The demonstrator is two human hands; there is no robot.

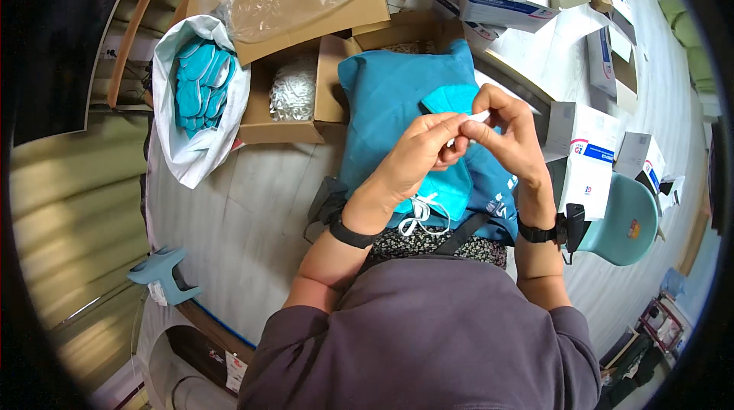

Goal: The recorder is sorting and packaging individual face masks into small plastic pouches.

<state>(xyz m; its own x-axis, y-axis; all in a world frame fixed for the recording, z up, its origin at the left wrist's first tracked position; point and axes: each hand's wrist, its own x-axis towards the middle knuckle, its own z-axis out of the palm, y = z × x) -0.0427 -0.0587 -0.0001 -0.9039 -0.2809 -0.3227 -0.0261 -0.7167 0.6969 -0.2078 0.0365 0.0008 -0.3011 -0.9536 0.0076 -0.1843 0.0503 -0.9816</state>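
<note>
In front of my chest, my left hand point(413, 151) and my right hand point(514, 133) meet, fingertips pinched together. Between them is a small white piece point(479, 116), mostly covered by fingers, so its exact kind cannot be made out. Beneath the hands lies a teal face mask point(454, 190), partly hidden, with white cords point(420, 213) trailing at its near end. A large blue fabric bag point(390, 92), plump like a cushion, supports the mask across my lap.
At left, a white sack point(164, 115) holds many teal masks point(205, 85). Beside it, an open cardboard box point(283, 131) contains a clear bag of small white pieces point(293, 92). White-and-blue cartons point(585, 135) stand at right near a teal stool point(631, 222).
</note>
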